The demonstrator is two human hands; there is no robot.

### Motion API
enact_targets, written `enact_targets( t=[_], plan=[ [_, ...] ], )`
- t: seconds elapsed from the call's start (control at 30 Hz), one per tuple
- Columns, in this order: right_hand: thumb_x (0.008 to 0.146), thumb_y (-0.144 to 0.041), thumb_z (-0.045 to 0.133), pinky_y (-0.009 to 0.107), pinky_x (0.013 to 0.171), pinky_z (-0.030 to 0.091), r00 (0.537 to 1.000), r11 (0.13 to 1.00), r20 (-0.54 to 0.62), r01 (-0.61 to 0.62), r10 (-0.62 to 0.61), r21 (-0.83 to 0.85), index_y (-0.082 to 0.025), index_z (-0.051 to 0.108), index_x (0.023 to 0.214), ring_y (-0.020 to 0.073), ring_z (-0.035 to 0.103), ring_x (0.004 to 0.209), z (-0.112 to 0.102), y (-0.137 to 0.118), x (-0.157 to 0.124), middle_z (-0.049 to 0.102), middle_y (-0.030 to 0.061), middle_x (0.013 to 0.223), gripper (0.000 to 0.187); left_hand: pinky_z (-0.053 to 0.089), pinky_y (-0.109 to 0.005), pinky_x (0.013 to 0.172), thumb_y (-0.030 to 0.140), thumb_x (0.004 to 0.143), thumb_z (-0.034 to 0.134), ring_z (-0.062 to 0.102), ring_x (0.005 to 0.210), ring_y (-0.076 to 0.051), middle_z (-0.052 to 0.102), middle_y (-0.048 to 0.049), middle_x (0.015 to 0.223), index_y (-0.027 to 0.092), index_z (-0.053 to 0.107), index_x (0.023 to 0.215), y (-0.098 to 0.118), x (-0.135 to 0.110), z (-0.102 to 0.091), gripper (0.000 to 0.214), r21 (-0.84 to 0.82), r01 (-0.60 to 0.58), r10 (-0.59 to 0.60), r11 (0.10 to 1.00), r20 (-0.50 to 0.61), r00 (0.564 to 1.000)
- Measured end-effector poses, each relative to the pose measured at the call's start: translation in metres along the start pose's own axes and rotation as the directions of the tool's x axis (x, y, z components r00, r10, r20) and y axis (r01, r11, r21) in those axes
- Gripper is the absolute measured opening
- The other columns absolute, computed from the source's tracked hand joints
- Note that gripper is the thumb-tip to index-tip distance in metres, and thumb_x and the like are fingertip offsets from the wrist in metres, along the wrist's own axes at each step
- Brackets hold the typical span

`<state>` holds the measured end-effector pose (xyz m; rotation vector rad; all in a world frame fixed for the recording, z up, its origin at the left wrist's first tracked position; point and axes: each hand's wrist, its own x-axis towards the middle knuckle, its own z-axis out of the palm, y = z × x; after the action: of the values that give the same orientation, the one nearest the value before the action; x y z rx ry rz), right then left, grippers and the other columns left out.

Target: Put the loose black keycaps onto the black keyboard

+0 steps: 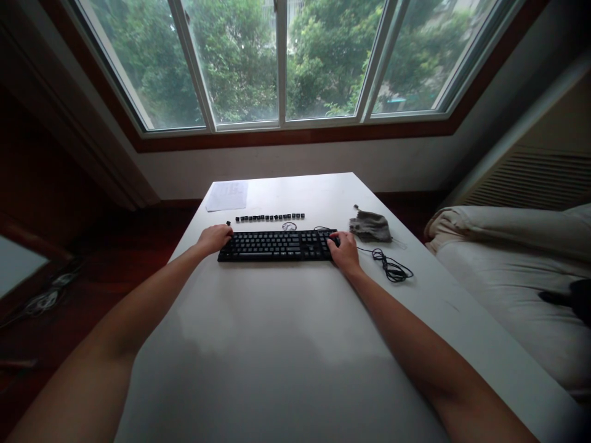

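Note:
A black keyboard (277, 245) lies flat on the white table, with its long side toward me. At its left end my left hand (215, 239) is closed on the upper corner, fingertips partly hidden. My right hand (345, 251) grips the right end, thumb and fingers bent over the number-pad side. Beyond the keyboard, several loose black keycaps (270, 217) stand in a row. One more small black keycap (228, 223) shows right by my left fingertips; whether they touch it I cannot tell. A thin wire loop (289, 226) rests just behind the keyboard.
On the white table (277, 344) a printed paper sheet (227, 195) lies at the far left. A grey cloth pouch (370, 226) and a coiled black cable (392, 267) are to the right. A pale sofa (498, 271) stands beyond the right edge, a window ahead.

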<state>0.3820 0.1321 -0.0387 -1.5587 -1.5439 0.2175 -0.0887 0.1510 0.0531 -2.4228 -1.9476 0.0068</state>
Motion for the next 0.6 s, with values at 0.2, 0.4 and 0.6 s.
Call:
enact_targets(
  t=[0.2, 0.4, 0.6],
  plan=[
    [0.086, -0.038, 0.059, 0.049, 0.105, 0.045, 1.000, 1.000, 0.004, 0.003, -0.003, -0.004, -0.021, 0.070, 0.102, 0.0312, 0.057, 0.111, 0.000, 0.002, 0.000, 0.059, 0.0136, 0.116, 0.026, 0.048, -0.029, 0.078, 0.041, 0.094, 0.059, 0.070, 0.097, -0.023, 0.078, -0.0034, 0.104, 0.027, 0.079, 0.100, -0.012, 0.008, 0.012, 0.025, -0.165, 0.094, -0.099, 0.982, -0.023, 0.995],
    [0.086, -0.038, 0.059, 0.049, 0.105, 0.045, 1.000, 1.000, 0.003, 0.003, -0.003, -0.004, -0.022, 0.070, 0.102, 0.0315, 0.057, 0.111, 0.000, 0.001, 0.000, 0.059, 0.0136, 0.116, 0.026, 0.050, -0.030, 0.078, 0.035, 0.090, 0.064, 0.068, 0.091, -0.022, 0.075, -0.0059, 0.100, 0.021, 0.074, 0.100, -0.007, 0.017, 0.037, 0.020, -0.331, 0.242, -0.290, 0.912, -0.102, 0.952],
    [0.087, -0.039, 0.059, 0.049, 0.105, 0.045, 1.000, 1.000, 0.005, 0.000, 0.000, -0.009, -0.021, 0.070, 0.102, 0.0313, 0.057, 0.111, 0.000, 0.001, 0.000, 0.059, 0.0136, 0.116, 0.026, 0.051, -0.031, 0.087, 0.042, 0.098, 0.056, 0.067, 0.100, -0.023, 0.071, -0.0101, 0.109, 0.019, 0.071, 0.104, -0.006, 0.024, 0.053, 0.028, -0.399, 0.338, -0.419, 0.852, -0.136, 0.898]
  ],
)
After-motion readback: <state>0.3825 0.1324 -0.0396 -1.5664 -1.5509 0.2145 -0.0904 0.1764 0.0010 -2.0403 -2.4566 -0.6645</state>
